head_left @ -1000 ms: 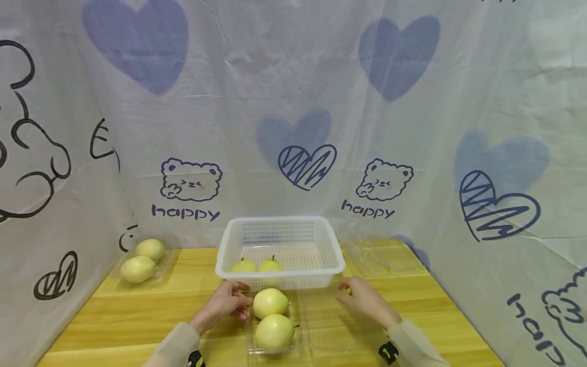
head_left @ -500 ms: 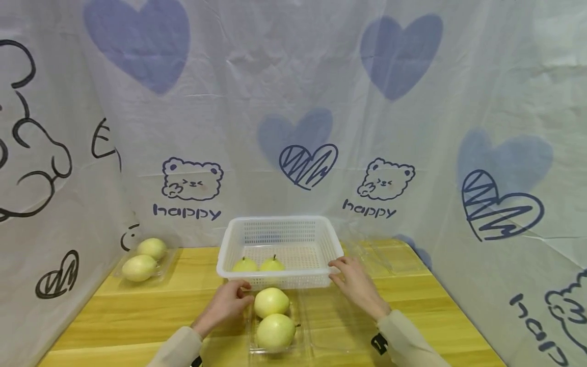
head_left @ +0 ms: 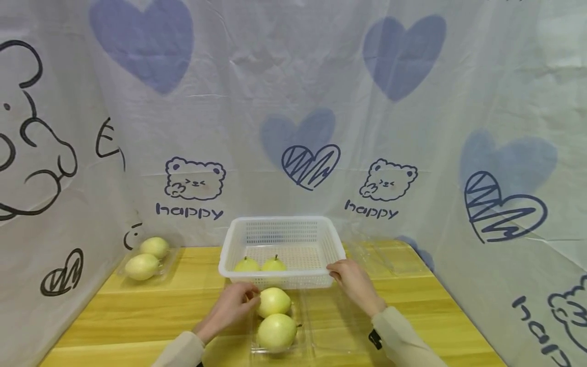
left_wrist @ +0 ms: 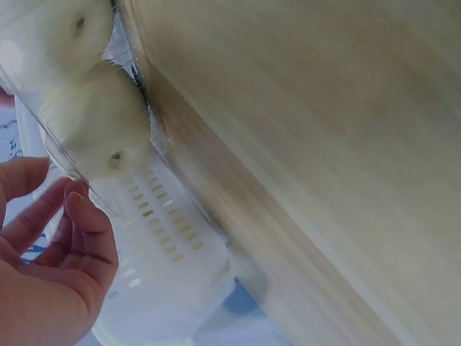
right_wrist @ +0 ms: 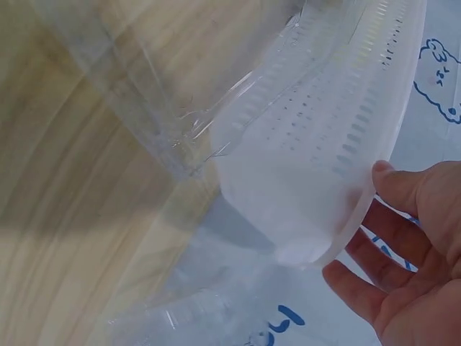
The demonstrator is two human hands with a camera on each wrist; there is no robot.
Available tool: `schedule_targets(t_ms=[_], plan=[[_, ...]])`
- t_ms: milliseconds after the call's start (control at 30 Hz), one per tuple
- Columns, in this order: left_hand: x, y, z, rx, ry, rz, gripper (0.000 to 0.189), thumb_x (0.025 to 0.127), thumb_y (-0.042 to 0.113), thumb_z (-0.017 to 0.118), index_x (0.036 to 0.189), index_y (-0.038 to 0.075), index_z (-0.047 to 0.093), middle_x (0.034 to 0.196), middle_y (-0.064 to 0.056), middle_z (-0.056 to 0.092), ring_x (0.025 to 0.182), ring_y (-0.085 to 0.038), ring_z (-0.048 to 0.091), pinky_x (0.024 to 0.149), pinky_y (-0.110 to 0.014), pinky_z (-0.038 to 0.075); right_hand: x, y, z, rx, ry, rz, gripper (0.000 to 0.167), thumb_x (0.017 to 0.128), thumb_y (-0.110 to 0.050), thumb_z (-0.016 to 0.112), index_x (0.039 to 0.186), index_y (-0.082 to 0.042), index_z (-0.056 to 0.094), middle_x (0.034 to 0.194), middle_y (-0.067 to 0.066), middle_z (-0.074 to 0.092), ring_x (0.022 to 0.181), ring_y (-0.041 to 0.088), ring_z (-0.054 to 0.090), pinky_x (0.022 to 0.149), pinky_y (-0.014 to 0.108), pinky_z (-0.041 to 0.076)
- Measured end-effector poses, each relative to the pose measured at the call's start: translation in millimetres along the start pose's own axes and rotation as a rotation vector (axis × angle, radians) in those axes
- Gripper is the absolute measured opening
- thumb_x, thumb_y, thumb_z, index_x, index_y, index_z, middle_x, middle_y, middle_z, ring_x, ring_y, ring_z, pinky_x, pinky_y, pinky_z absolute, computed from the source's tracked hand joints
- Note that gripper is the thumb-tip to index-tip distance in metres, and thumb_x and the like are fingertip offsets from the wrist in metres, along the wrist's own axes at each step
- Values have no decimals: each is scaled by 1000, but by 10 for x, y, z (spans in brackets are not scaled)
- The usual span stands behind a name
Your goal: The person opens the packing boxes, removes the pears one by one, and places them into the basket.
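White cloth w/ hearts & bears (head_left: 257,66) forms the bkgd., behind a wood-grain table (head_left: 394,300). Next in size: we note the perforated basket (head_left: 286,273), upright at centre, near the cloth. Of the clear packs, the front pack (head_left: 260,350) lies just before the basket, lid (head_left: 332,323) spread to its right; the left pack (head_left: 161,275) sits far L, & clear plastic (head_left: 387,255) lies far R.

R hand (head_left: 355,285) grasps the basket's near R corner, thumb on rim, fingers round the outside. L hand (head_left: 231,306) is at the front pack's far L edge, fingers bent; we can't tell if they pinch it.

Smallest, the pears: a nearer pear (head_left: 277,332) & farther pear (head_left: 274,302) in the front pack, two basket pears (head_left: 273,264) by the near wall, two left-pack pears (head_left: 141,267).

Step (our reading): positioning basket & pack, prob. mid-transfer of fruit. Next move, we judge, calls for a steady R hold & a sure L grip, w/o tipping the loose pears.
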State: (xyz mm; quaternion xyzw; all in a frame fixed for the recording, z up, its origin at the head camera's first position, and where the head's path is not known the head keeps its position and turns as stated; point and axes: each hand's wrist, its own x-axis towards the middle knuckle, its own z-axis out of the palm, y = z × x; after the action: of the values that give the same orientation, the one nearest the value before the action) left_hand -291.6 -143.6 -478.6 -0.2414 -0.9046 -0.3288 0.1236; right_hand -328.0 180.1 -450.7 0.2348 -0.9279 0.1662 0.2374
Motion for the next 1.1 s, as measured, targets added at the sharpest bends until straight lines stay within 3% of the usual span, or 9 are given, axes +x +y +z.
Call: schedule_targets(t_ms=[233, 433, 533, 767, 967, 1100], plan=[[-30, 116, 55, 92, -53, 162, 13, 93, 20, 67, 98, 10, 72, 81, 4, 65, 65, 0, 52, 59, -19, 45, 9, -40, -25, -18, -7, 0, 15, 83, -6, 75, 98, -6, 77, 92, 9, 74, 83, 24, 70, 73, 39, 58], [-134, 322, 39, 212, -164, 238, 41, 95, 46, 59, 112, 11, 72, 96, -3, 68, 81, -13, 62, 67, -26, 51, 27, -78, -39, -39, -44, -2, 15, 84, -6, 74, 98, -5, 76, 91, 10, 74, 81, 25, 69, 68, 38, 58], [-146, 399, 47, 222, -196, 246, 47, 94, 52, 58, 111, 11, 73, 96, -4, 69, 79, -12, 61, 67, -26, 50, 34, -91, -40, -43, -54, 2, 14, 84, -5, 73, 98, -5, 75, 91, 11, 74, 80, 25, 69, 67, 37, 57], [-178, 464, 140, 268, -202, 253, 41, 93, 53, 58, 105, 16, 72, 91, 2, 66, 75, -5, 58, 64, -23, 49, 7, -99, -41, -42, -49, -7, 12, 85, -3, 73, 97, -4, 75, 92, 12, 73, 80, 26, 70, 66, 37, 58], [-206, 532, 170, 283, -259, 190, 48, 94, 53, 56, 117, 13, 69, 96, -4, 72, 80, -14, 63, 68, -31, 52, 20, -92, -27, -24, -43, -12, 11, 85, -3, 72, 95, -4, 75, 92, 13, 73, 81, 27, 69, 67, 38, 58], [-189, 578, 192, 287, -283, 151, 53, 90, 58, 58, 118, 13, 68, 88, 0, 71, 75, -12, 63, 70, -35, 53, 30, -85, -34, -21, -33, -12, 9, 85, -1, 72, 93, -3, 75, 91, 13, 73, 81, 28, 70, 67, 40, 58]])
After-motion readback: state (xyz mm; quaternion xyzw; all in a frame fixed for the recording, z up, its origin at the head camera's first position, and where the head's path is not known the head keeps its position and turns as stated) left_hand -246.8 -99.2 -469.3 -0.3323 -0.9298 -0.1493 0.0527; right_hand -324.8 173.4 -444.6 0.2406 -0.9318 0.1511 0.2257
